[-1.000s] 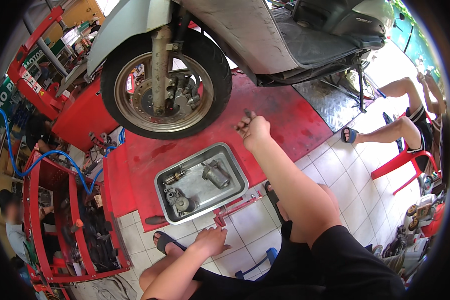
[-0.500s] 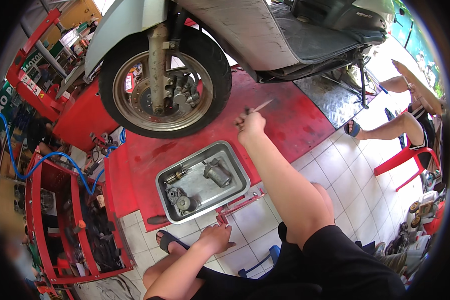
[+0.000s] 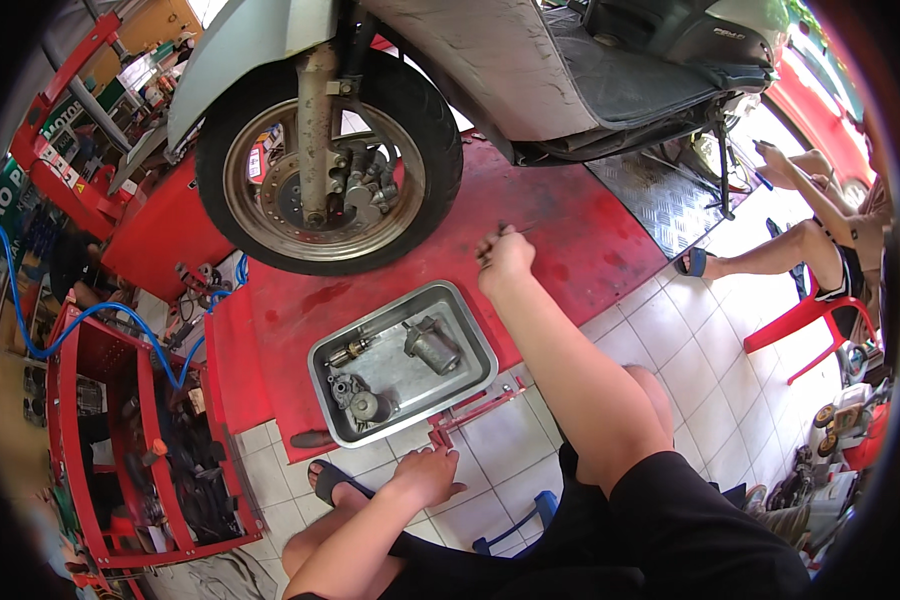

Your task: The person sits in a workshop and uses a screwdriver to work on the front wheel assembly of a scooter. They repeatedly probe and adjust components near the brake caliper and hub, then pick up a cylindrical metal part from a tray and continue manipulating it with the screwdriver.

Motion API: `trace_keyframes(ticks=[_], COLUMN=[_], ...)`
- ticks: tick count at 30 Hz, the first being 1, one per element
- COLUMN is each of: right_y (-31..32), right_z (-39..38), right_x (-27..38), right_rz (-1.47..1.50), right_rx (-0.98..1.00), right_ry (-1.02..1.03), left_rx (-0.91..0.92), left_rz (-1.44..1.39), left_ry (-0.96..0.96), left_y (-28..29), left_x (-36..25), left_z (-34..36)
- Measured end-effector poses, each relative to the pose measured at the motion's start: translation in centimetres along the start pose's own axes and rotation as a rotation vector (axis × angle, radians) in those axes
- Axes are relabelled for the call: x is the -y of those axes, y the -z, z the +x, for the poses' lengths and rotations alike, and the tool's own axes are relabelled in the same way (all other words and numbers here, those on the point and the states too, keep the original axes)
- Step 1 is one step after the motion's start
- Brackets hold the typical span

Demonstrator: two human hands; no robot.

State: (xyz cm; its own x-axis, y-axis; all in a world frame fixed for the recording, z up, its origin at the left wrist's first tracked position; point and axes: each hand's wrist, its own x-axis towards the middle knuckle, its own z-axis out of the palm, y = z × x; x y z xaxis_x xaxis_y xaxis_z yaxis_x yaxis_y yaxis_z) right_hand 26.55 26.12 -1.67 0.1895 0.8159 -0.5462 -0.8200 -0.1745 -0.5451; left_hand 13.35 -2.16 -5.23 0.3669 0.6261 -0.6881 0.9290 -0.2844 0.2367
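My right hand (image 3: 505, 255) is closed around a slim, hard-to-see tool over the red lift platform (image 3: 595, 235), to the right of the scooter's front wheel (image 3: 415, 240). My left hand (image 3: 425, 475), fingers apart and slightly bent, hangs low by a red bar (image 3: 480, 410) under the platform's front edge. A steel tray (image 3: 475, 400) on the platform holds a cylindrical metal motor (image 3: 432, 345), a small shaft part (image 3: 348, 350) and a housing cluster (image 3: 360, 400). The scooter (image 3: 480, 60) stands above; a caliper (image 3: 368, 195) sits beside its fork.
A red tool cart (image 3: 155, 450) is at left with a blue hose (image 3: 120, 312). A person (image 3: 800, 250) sits at right on a red chair (image 3: 810, 340). A blue low stool (image 3: 515, 530) is beneath me; assorted parts (image 3: 830, 470) lie at lower right.
The thin tool in my right hand showed clearly half a second ago and is less visible now. The seated person has leaned forward, arms outstretched. A red vehicle now shows at upper right.
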Motion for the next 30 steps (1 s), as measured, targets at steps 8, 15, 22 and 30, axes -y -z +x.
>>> trace_keyframes(ticks=[8, 15, 22, 30], right_y=[-1.5, -0.5, -1.1, -0.8], right_z=[-2.2, -0.6, 0.2, 0.7], right_x=[0.5, 2.6, 1.8, 3.0], right_rz=[-0.24, -0.017, -0.25, -0.035], right_rx=[0.282, 0.075, 0.395, -0.023], right_ry=[-0.393, -0.266, -0.542, -0.043], left_rx=[-0.003, -0.017, 0.001, -0.031], left_rz=[-0.004, -0.016, -0.028, -0.035], left_ry=[0.002, 0.003, 0.0, 0.025], left_y=[-0.2, -0.4, -0.3, -0.2], left_x=[0.1, 1.2, 1.3, 1.3], left_z=[-0.1, -0.1, -0.2, -0.2])
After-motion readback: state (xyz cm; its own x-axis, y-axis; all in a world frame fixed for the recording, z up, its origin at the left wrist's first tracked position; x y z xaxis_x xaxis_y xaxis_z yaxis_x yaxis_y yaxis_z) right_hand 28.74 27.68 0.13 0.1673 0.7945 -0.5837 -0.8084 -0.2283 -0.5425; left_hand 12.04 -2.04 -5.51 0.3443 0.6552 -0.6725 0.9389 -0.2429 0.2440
